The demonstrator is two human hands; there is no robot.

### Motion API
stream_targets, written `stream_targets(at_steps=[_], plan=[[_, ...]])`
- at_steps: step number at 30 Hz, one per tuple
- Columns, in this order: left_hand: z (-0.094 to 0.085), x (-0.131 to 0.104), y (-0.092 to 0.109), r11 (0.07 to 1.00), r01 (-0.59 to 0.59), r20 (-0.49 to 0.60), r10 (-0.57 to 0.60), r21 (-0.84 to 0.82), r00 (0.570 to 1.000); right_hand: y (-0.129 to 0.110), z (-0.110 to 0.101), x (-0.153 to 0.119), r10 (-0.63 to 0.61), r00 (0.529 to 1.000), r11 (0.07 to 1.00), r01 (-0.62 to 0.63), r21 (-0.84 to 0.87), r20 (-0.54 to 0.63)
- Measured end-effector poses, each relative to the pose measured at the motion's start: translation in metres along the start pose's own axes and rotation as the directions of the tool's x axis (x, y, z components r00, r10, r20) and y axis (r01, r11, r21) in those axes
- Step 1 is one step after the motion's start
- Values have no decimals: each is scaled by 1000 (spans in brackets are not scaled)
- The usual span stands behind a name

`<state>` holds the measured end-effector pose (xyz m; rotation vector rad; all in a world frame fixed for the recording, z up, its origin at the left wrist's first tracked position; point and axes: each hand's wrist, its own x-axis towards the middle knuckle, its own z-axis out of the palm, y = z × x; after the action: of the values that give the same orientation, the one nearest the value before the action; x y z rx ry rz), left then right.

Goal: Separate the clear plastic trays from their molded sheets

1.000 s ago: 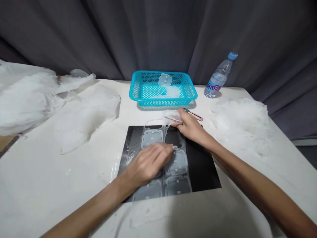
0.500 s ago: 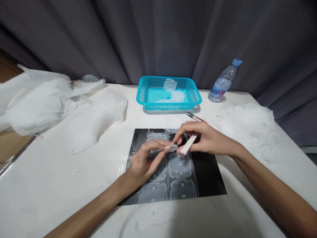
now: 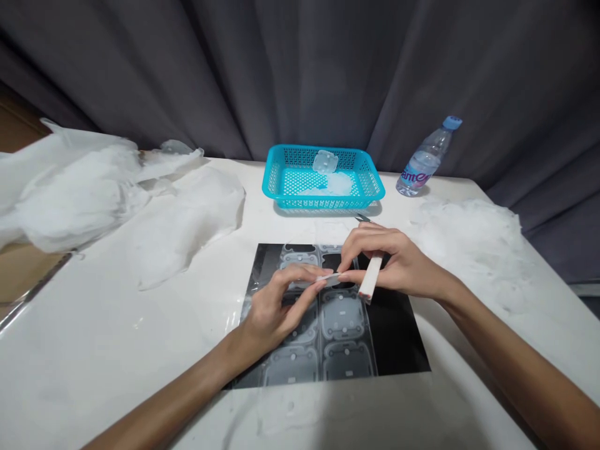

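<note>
Between the fingertips of my left hand (image 3: 276,303) is a small translucent piece (image 3: 332,280), pinched at its left side. My right hand (image 3: 387,259) pinches the right edge of the same piece with thumb and forefinger. A white stick-like strip (image 3: 371,277) with reddish marks at its lower end is also held in my right hand, against the palm side. Beneath both hands, a clear sheet of rounded-square film shapes (image 3: 342,315) lies over a black mat (image 3: 396,331). Dark-tipped tweezers (image 3: 362,218) show just beyond my right hand, partly hidden by it.
A blue basket (image 3: 328,203) holding translucent pieces stands at the back of the white table (image 3: 187,337). A water bottle (image 3: 424,164) stands right of it. Crumpled white plastic (image 3: 79,194) lies at the left, and a pile of clear pieces (image 3: 469,231) at the right.
My right thumb and forefinger have closed on the piece's right edge. The strip in my right hand has swung more upright. The view has shifted slightly.
</note>
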<state>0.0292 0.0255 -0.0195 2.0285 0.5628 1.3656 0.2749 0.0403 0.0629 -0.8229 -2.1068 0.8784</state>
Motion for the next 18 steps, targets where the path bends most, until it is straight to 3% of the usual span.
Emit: stream_targets(at_steps=[6,11,18], plan=[[-1,0,2,994,71,-39,-68,80,997,1,2,4,62,998,995,-62,-75,-6],[-8,3,7,967,136,-66,-125,214,990,-1,10,10,12,1000,994,-14,-110,-18],[-16,12,21,970,84,-88,-66,227,994,-8,23,9,-45,991,993,31,-117,-122]])
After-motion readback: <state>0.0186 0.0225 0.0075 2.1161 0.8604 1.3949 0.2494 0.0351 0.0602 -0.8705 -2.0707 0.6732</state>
